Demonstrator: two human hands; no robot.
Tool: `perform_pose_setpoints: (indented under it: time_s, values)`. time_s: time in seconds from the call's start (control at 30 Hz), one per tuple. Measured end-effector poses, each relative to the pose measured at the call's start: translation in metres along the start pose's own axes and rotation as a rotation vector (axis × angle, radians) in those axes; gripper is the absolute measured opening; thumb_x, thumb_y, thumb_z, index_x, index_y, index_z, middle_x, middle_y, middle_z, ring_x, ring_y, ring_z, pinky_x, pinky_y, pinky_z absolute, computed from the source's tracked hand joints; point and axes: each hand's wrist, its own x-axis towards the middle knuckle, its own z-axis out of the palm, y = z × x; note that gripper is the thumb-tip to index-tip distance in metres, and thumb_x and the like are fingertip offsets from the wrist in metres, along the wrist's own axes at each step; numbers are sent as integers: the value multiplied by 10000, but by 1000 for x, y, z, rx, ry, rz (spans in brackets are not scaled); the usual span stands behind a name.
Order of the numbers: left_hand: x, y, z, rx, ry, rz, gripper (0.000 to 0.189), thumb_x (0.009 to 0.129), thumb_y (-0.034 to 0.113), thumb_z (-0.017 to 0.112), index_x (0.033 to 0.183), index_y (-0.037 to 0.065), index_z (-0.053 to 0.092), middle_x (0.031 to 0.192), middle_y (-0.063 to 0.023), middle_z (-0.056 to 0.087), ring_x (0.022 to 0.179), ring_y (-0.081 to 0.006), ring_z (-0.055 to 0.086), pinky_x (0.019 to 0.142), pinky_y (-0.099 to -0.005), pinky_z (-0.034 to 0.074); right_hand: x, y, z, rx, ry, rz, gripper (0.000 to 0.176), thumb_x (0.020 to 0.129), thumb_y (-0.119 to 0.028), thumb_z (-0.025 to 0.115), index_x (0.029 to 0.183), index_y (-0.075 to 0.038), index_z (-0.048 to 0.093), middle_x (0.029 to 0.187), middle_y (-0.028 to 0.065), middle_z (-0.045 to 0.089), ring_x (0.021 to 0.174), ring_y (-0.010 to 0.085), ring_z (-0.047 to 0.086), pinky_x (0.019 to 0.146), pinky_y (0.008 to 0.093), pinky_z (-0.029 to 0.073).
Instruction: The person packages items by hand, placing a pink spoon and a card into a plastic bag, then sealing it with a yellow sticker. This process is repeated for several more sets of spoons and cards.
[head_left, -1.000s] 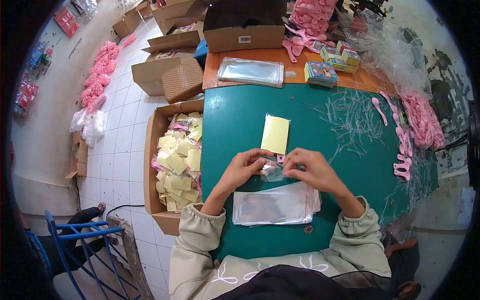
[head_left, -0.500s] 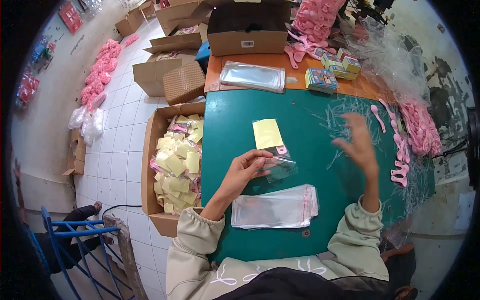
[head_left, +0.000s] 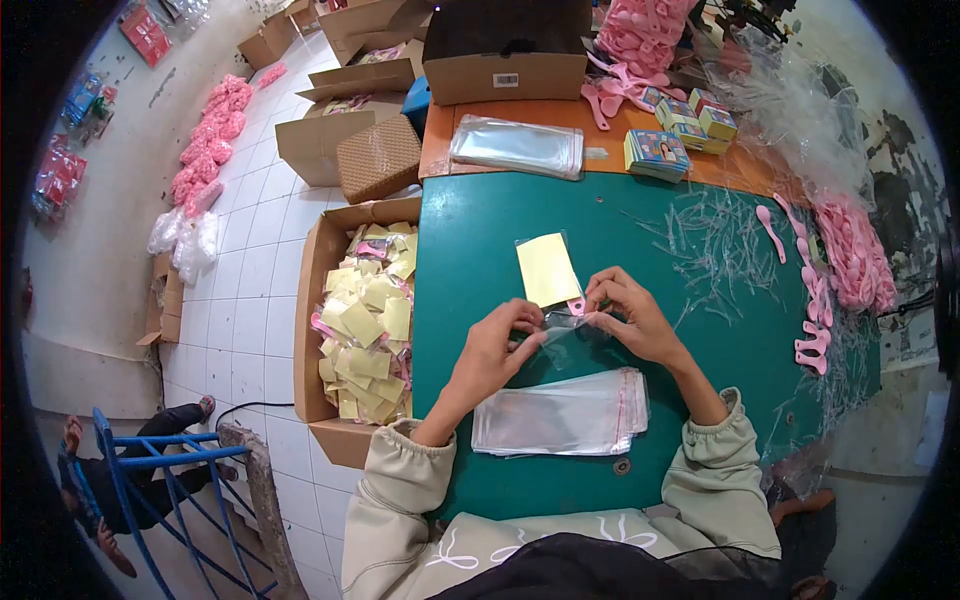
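A clear plastic bag (head_left: 568,345) with a yellow card (head_left: 547,270) and a pink spoon (head_left: 576,306) inside lies on the green table. Only the spoon's handle end shows below the card. My left hand (head_left: 497,345) pinches the bag's near end from the left. On the other side my right hand (head_left: 632,312) has its fingers closed on the same end. Just nearer to me is a stack of flat clear bags (head_left: 555,415).
An open carton (head_left: 312,300) full of packed bags stands left of the table. Pink spoons (head_left: 815,300), plastic strips (head_left: 715,250) and a bundle of spoons (head_left: 855,250) lie at right. Card stacks (head_left: 657,153), more clear bags (head_left: 515,146) and a cardboard box (head_left: 505,78) are at the back.
My right hand has come in from the right, above the plastic strips, and now grips the bag's near end. My left hand stays on the bag. The view has shifted slightly.
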Motion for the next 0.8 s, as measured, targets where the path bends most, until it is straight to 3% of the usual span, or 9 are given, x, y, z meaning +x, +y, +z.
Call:
perform_pose_setpoints:
  time_s: [0.1,0.3,0.4,0.7,0.8]
  values:
    - [2,-3,1,89,36,18,115,835,52,622,918,0,562,870,-75,588,799,-140,621,631,-247,537,1,10,-1,64,-15,24,98,826,-82,636,880,-16,587,963,52,483,785,109,545,682,247,471]
    - [2,0,6,119,115,-7,112,824,74,646,862,-8,580,798,-68,580,729,-126,614,574,-226,510,8,15,7,398,-1,337,121,890,-107,576,869,12,560,863,65,617,732,103,604,645,230,499]
    - [4,-3,7,103,132,-85,117,822,81,653,831,-15,586,790,-58,594,707,-112,609,552,-224,500,10,20,11,344,66,294,113,883,-92,582,865,14,550,817,92,652,704,107,619,622,239,514]
    - [4,-9,11,-96,196,-201,300,819,71,667,1017,20,447,824,-68,596,737,-87,594,557,-207,507,12,19,20,329,195,260,113,854,-14,589,842,0,478,739,88,640,639,102,624,550,227,511]
    - [5,-11,9,-120,184,-187,239,827,73,657,963,18,468,851,-55,590,736,-84,588,555,-210,505,12,17,21,307,179,236,97,852,-22,590,918,7,526,735,86,636,635,102,622,546,230,510]
